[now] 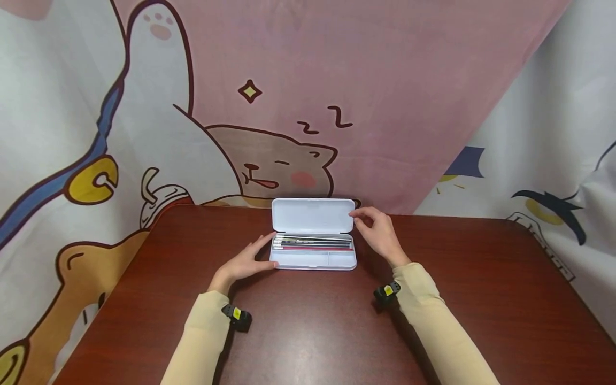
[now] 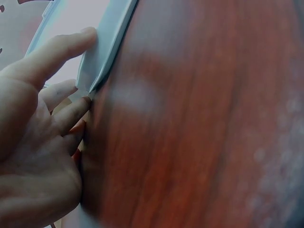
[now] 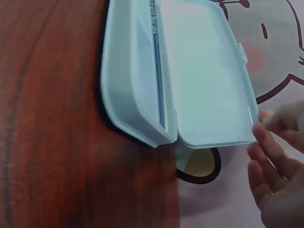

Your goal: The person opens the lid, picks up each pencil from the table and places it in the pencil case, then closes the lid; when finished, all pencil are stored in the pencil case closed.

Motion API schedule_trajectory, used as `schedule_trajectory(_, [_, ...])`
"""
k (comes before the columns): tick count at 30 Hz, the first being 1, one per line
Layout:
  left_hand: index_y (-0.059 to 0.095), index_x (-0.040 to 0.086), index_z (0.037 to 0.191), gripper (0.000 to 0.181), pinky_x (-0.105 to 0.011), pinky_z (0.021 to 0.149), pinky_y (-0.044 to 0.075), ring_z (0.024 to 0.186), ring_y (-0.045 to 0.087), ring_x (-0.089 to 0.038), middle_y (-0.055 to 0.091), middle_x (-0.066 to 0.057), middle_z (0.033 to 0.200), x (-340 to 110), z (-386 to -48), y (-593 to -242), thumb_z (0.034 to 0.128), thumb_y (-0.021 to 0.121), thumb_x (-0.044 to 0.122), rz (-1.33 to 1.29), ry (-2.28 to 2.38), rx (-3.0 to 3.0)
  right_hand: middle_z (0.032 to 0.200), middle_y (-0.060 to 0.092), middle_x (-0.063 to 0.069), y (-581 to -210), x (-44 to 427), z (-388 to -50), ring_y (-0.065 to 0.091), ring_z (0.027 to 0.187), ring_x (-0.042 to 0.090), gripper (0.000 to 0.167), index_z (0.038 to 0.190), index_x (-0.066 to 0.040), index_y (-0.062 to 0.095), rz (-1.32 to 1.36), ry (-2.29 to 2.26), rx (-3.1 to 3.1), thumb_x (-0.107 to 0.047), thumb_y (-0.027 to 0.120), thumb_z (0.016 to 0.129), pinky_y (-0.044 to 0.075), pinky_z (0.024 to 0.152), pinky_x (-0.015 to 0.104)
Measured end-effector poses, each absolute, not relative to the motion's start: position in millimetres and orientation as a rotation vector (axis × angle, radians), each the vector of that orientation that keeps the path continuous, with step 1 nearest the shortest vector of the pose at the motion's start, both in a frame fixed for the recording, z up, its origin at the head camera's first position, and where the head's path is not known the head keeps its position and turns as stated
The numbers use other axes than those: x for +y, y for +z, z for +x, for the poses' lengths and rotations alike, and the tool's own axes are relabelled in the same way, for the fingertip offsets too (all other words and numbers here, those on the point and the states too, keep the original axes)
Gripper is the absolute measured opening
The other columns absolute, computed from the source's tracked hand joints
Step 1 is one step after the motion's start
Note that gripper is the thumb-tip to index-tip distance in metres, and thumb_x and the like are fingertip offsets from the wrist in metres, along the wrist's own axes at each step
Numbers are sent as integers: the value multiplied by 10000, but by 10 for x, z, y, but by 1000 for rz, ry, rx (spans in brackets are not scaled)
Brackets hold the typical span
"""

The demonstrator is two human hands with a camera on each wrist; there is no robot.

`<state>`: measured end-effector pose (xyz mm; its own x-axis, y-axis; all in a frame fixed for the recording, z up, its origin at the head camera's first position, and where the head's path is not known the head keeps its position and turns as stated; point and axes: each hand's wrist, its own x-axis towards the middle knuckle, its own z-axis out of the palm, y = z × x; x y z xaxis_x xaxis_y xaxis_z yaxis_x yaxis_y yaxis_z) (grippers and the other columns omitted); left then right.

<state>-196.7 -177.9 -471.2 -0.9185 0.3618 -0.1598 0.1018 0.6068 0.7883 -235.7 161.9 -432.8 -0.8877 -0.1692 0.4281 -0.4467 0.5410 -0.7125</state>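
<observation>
A white pencil case (image 1: 293,260) lies on the table with its lid (image 1: 313,215) raised at the back. Several pencils (image 1: 313,243), dark ones and a red one, lie side by side in its rear compartment. My left hand (image 1: 245,261) holds the left end of the case, thumb at the front corner and a finger at the back one. In the left wrist view, the thumb (image 2: 71,45) rests on the case's wall. With thumb and fingertips, my right hand (image 1: 381,232) pinches the lid's upper right corner, as the right wrist view also shows.
A dark reddish-brown wooden table (image 1: 308,321) spreads under both forearms. Behind the case hangs a curtain (image 1: 385,107) with cartoon animals, close to the table's far edge. A small black device (image 1: 238,318) is strapped to the left wrist, another (image 1: 386,292) to the right.
</observation>
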Motion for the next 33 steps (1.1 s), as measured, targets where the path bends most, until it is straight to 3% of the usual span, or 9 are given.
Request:
schedule_trajectory(9, [276,144,1534,847,-642,1079,137,1444,79,-385,190,-202,1568,-1766,-1965,-4750,844,727,339,380,1203,2539,1268,499,227,-4361,1547,-2409,538,1033,395,402,1226,44,608,514,1290,-2411,79,603,825,462,861,488])
schedule_trajectory(16, [275,164,1536,842,-645,1079,129,1448,64,-374,162,-190,1578,-1741,-1937,-4755,845,727,332,344,1217,2518,1452,370,205,-4377,1532,-2413,401,1267,330,624,1417,2,445,520,1340,-2438,60,622,821,395,982,492])
schedule_trajectory(20, [275,172,1537,840,-646,1080,118,1448,63,-372,156,-185,1581,-1737,-1939,-4744,847,723,343,331,1204,2522,1443,398,208,-4398,1528,-2398,438,1250,359,617,1439,4,412,515,1341,-2480,37,607,854,371,1015,502])
schedule_trajectory(26, [280,136,1531,835,-604,1107,78,1445,76,-382,205,-191,1567,-1743,-1950,-4712,849,718,339,367,1178,2558,1323,471,238,-4401,1509,-2355,519,1105,376,555,1374,50,483,510,1387,-2398,78,605,834,414,947,529])
schedule_trajectory(33, [298,99,1519,818,-555,1128,42,1442,88,-385,255,-191,1550,-1755,-1944,-4710,852,721,314,407,1191,2586,1278,491,225,-4424,1496,-2257,500,1144,349,486,1299,50,555,549,1393,-2325,105,601,819,430,926,528])
